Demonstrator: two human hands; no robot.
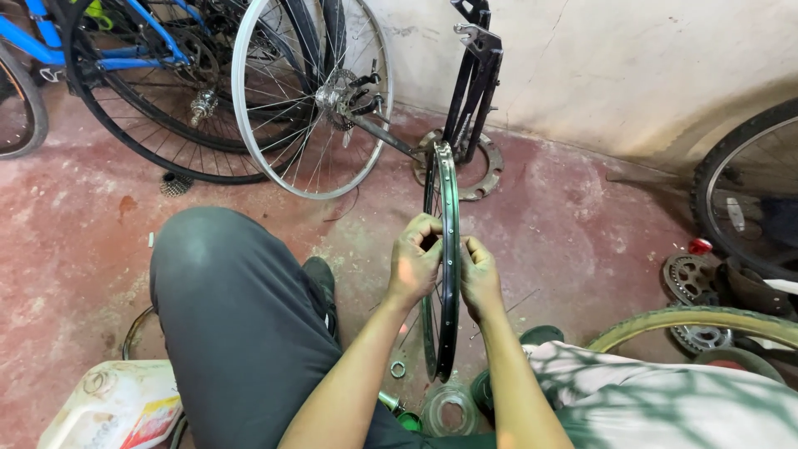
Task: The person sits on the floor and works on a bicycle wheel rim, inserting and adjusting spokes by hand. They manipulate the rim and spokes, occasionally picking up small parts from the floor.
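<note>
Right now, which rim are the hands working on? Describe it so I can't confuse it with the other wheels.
Start at the black stand by the wall. Below it a dark, tyreless rim stands upright, edge-on to the camera, with the left hand and right hand on either side. Unlike the silver wheel behind, it is dark and narrow.

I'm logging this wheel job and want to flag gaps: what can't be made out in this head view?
- Fingertips of the left hand and right hand: hidden behind the dark bicycle rim.
- Rim's hub and spokes: edge-on, mostly hidden by hands.
- Blue bicycle: cut off by the top edge.
- Plastic jug: cut off by the bottom edge.
</note>
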